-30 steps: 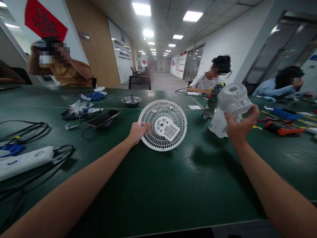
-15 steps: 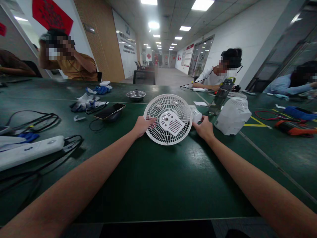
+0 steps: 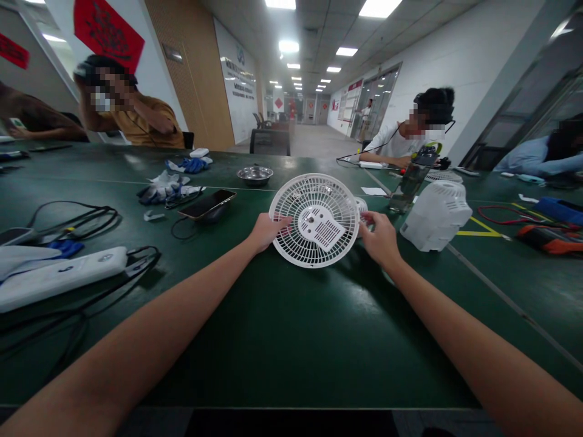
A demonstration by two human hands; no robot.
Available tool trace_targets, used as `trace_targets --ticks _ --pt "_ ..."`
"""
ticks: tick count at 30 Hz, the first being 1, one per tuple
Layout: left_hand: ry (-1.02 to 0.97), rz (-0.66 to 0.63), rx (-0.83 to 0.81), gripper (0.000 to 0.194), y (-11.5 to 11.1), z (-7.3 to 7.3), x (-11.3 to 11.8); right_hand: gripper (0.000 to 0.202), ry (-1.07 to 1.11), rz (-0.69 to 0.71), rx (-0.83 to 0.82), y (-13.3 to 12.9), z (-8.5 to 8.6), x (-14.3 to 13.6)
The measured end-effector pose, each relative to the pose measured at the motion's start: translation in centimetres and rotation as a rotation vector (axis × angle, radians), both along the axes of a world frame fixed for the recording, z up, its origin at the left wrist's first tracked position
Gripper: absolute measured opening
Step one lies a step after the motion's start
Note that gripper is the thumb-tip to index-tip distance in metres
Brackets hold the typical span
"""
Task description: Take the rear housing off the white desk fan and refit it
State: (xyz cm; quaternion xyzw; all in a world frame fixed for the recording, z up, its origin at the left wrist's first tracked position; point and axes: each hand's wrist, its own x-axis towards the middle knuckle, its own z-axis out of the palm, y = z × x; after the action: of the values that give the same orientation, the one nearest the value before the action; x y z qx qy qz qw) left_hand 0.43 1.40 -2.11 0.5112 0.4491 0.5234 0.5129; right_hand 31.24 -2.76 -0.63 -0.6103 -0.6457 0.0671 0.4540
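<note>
A round white fan grille [image 3: 315,222] with a slotted centre plate stands tilted up above the green table, facing me. My left hand [image 3: 266,233] grips its left rim, the thumb lying over the bars on the near side. At the opposite rim, my right hand [image 3: 381,238] has its thumb and fingertips pinched on the edge. Partly hidden behind the grille's right side is a smaller white plastic part [image 3: 361,205]. To the right of my right hand stands a white plastic housing [image 3: 436,215].
A steel bowl [image 3: 255,175] sits beyond the grille. Left are a phone [image 3: 208,204], gloves [image 3: 166,187], a white power strip [image 3: 68,276] and black cables. Right are a water bottle [image 3: 413,179] and an orange-black tool [image 3: 551,239]. Several people sit around the table.
My right hand has come off the small white part behind the grille and moved to the grille's right rim. My left hand keeps its grip. The view has shifted slightly left.
</note>
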Motion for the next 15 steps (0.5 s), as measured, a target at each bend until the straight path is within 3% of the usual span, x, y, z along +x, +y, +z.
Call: trace_targets --ticks 5,8,10,15 --pt "0.048 0.035 0.06 0.014 -0.2 -0.2 0.1 0.043 0.842 0.523 -0.544 -2.6 -0.2 -3.9" --pt "0.096 0.1 0.14 0.015 -1.1 0.2 0.2 0.046 1.019 0.691 -0.725 -3.6 0.2 -5.0" --pt "0.138 0.132 0.224 0.018 -1.7 0.6 0.3 0.042 1.071 0.705 -0.715 -4.0 0.7 -5.4" --pt "0.255 0.178 0.394 0.027 -1.7 0.9 0.6 0.03 1.111 0.66 -0.494 -3.9 0.8 -5.9"
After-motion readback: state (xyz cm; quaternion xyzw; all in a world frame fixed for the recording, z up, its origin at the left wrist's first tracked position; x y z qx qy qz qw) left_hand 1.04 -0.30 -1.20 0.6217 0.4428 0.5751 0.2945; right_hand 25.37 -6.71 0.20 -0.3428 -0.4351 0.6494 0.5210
